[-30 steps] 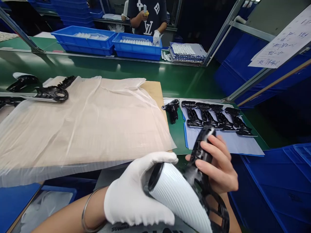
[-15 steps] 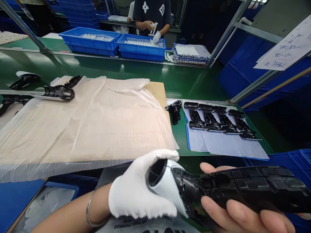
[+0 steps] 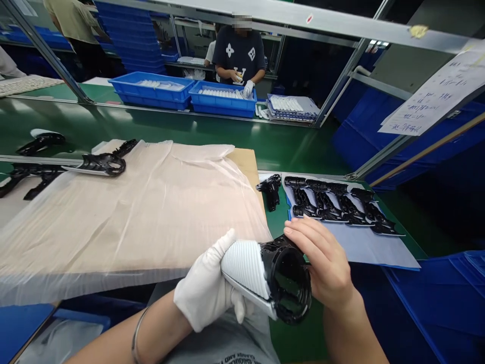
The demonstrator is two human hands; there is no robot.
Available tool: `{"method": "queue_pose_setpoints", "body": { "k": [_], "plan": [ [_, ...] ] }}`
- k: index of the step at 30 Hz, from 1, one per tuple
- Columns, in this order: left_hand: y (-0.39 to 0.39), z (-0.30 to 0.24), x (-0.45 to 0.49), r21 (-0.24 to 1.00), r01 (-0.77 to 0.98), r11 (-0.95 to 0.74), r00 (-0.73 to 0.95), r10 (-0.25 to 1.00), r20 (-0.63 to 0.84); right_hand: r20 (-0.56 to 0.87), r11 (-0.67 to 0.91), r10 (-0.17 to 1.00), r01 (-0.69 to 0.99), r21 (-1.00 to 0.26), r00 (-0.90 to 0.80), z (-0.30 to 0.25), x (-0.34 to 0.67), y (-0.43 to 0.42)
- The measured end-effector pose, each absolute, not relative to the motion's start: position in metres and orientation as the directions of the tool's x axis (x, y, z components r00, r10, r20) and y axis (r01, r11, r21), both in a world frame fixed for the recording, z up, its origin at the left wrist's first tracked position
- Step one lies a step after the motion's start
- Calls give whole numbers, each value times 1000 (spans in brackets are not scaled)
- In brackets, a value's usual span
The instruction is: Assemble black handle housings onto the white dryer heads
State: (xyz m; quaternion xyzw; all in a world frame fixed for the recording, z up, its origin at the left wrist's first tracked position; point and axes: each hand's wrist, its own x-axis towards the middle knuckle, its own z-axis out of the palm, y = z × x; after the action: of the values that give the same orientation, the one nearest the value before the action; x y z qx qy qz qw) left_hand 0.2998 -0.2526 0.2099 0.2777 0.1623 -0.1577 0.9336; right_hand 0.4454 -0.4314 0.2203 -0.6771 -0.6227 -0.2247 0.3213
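Observation:
Low in front of me is a plastic housing point(image 3: 248, 268) shaped like a hair dryer body, with a white ribbed shell and a black round open end facing toward me and to the right. My left hand point(image 3: 212, 283), in a white glove, is closed around the white ribbed part. Bare fingers of my right hand point(image 3: 326, 258) lie together over the black part behind the round opening, gripping it; the palm side is hidden. Beyond them a similar black housing point(image 3: 271, 192) rests on the green bench beside the padded board.
Translucent sheeting point(image 3: 151, 212) covers a board at centre left, with black housings point(image 3: 102, 164) at its far edge. Several black parts lie on a sheet-covered blue tray point(image 3: 367, 245) at right. Metal rails point(image 3: 295, 20) cross above. A co-worker point(image 3: 239, 55) handles white parts behind blue bins point(image 3: 223, 103).
The housing has turned: its handle swung away from the right, and the open round end now faces me. My right hand moved from beneath the handle to the housing's far side. The view tilted up.

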Motion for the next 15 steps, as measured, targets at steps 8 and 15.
{"method": "queue_pose_setpoints", "body": {
  "k": [8,15],
  "plan": [
    [-239,222,294,501,321,803,945,-237,-226,752,-116,560,932,-344,348,212,470,-428],
    [-170,213,235,986,153,61,926,339,-165,278,-616,347,441,-653,896,209,608,-402]
  ]
}}
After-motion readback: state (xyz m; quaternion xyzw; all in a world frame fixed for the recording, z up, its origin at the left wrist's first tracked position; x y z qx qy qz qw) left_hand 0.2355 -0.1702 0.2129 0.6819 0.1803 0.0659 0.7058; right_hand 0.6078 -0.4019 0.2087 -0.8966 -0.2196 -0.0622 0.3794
